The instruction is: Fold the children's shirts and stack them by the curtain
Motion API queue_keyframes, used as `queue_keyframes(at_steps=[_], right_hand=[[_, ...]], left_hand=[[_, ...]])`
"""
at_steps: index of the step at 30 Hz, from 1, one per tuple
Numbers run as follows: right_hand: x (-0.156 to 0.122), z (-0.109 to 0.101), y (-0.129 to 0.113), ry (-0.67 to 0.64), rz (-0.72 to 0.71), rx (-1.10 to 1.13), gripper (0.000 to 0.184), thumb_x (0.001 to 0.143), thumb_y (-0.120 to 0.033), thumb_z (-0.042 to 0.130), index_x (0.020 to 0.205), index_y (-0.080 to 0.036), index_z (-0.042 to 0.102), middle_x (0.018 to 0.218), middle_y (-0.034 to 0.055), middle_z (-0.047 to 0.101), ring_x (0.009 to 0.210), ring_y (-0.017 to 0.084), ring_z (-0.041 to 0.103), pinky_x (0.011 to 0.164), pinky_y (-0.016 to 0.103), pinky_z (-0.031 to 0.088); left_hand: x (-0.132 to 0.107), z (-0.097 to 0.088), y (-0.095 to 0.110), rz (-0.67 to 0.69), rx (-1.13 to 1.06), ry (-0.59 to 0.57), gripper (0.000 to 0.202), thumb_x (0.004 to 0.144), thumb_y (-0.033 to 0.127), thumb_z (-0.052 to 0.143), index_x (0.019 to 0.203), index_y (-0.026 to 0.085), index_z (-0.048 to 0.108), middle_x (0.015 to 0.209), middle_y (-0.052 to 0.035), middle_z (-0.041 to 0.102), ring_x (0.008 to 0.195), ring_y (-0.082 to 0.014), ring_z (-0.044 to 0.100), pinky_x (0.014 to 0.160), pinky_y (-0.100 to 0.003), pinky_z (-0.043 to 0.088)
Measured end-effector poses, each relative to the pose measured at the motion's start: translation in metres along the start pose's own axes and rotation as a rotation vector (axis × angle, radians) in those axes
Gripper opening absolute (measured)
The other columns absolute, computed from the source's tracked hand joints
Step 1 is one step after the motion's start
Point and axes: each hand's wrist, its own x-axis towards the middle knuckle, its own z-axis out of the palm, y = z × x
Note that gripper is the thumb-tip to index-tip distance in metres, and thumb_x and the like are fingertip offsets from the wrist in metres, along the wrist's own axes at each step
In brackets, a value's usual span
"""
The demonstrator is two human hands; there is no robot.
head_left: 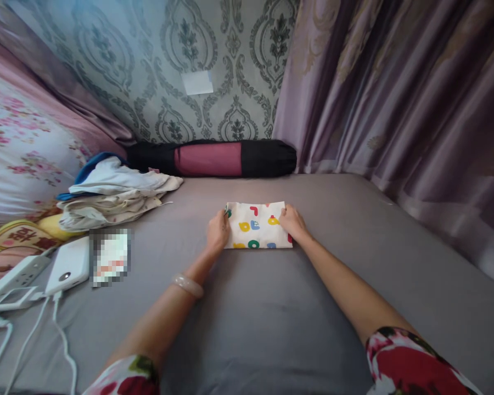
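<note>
Your hands are closed on the folded white cloth point(260, 233) with coloured letters: the left hand point(218, 230) grips its left edge, the right hand point(293, 222) its right. It lies before you near the middle of a broad grey sheet point(247, 318), which is mostly smooth. At the far side a black-and-maroon roll point(208, 159) rests along the foot of the patterned wall point(226, 118). A mauve curtain point(337, 109) hangs to your right. To your left are a heap of clothes point(119, 192), a white power bank point(69, 263) and a power strip point(22, 274).
</note>
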Motion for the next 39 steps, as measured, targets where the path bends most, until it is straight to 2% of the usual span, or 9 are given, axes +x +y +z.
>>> queue_keyframes(at_steps=[3,8,16,25,30,35,39], right_hand=[[-0.01,0.009,-0.002,0.002,0.008,-0.065,0.035,0.099,-0.029,0.029,0.118,-0.013,0.053,0.102,0.0176,0.068,0.097,0.026,0.066,0.08,0.034,0.047],[-0.014,0.02,0.0,0.005,0.005,-0.146,0.034,0.099,-0.025,0.025,0.115,-0.01,0.051,0.102,0.0208,0.068,0.098,0.028,0.066,0.083,0.038,0.047],[-0.011,0.023,0.0,0.035,0.05,-0.153,0.031,0.098,-0.026,0.031,0.114,-0.008,0.051,0.101,0.0217,0.067,0.097,0.03,0.066,0.081,0.038,0.048],[-0.006,0.024,0.002,0.025,0.082,-0.098,0.033,0.098,-0.025,0.028,0.117,-0.007,0.048,0.103,0.0236,0.066,0.1,0.03,0.065,0.084,0.039,0.046],[-0.007,0.022,0.0,0.026,0.092,-0.088,0.032,0.098,-0.024,0.029,0.117,-0.006,0.048,0.103,0.0231,0.066,0.1,0.029,0.065,0.084,0.039,0.046],[-0.008,0.018,-0.004,0.004,0.112,-0.098,0.032,0.097,-0.024,0.033,0.118,-0.006,0.05,0.105,0.0232,0.066,0.102,0.029,0.064,0.085,0.038,0.047],[0.0,0.014,0.001,-0.046,0.104,-0.102,0.034,0.096,-0.025,0.034,0.119,-0.006,0.051,0.108,0.0239,0.065,0.102,0.03,0.065,0.082,0.038,0.048]], left_hand=[[0.0,0.007,-0.001,-0.021,0.089,-0.06,0.032,0.099,0.036,0.027,0.106,0.02,0.054,0.097,-0.0119,0.068,0.087,-0.0253,0.065,0.067,-0.03,0.042],[0.001,0.012,-0.003,-0.043,0.192,-0.119,0.035,0.099,0.037,0.025,0.109,0.015,0.052,0.102,-0.016,0.068,0.091,-0.0287,0.067,0.07,-0.034,0.046],[0.005,0.012,-0.002,-0.11,0.26,-0.071,0.035,0.095,0.034,0.032,0.105,0.011,0.056,0.096,-0.0206,0.069,0.09,-0.0318,0.068,0.072,-0.037,0.049],[0.009,0.011,-0.006,-0.07,0.228,-0.088,0.035,0.098,0.033,0.027,0.112,0.017,0.055,0.092,-0.0163,0.069,0.087,-0.0298,0.068,0.071,-0.037,0.048],[0.008,0.01,-0.004,-0.074,0.237,-0.105,0.036,0.098,0.032,0.026,0.113,0.016,0.054,0.092,-0.0163,0.07,0.086,-0.0306,0.068,0.071,-0.038,0.049],[0.01,0.015,-0.005,-0.087,0.269,-0.082,0.034,0.096,0.032,0.03,0.108,0.013,0.056,0.094,-0.0188,0.069,0.088,-0.0317,0.068,0.071,-0.039,0.049],[0.011,0.012,-0.003,-0.127,0.254,-0.09,0.034,0.096,0.033,0.032,0.106,0.012,0.057,0.097,-0.0204,0.069,0.091,-0.0316,0.068,0.072,-0.038,0.049]])
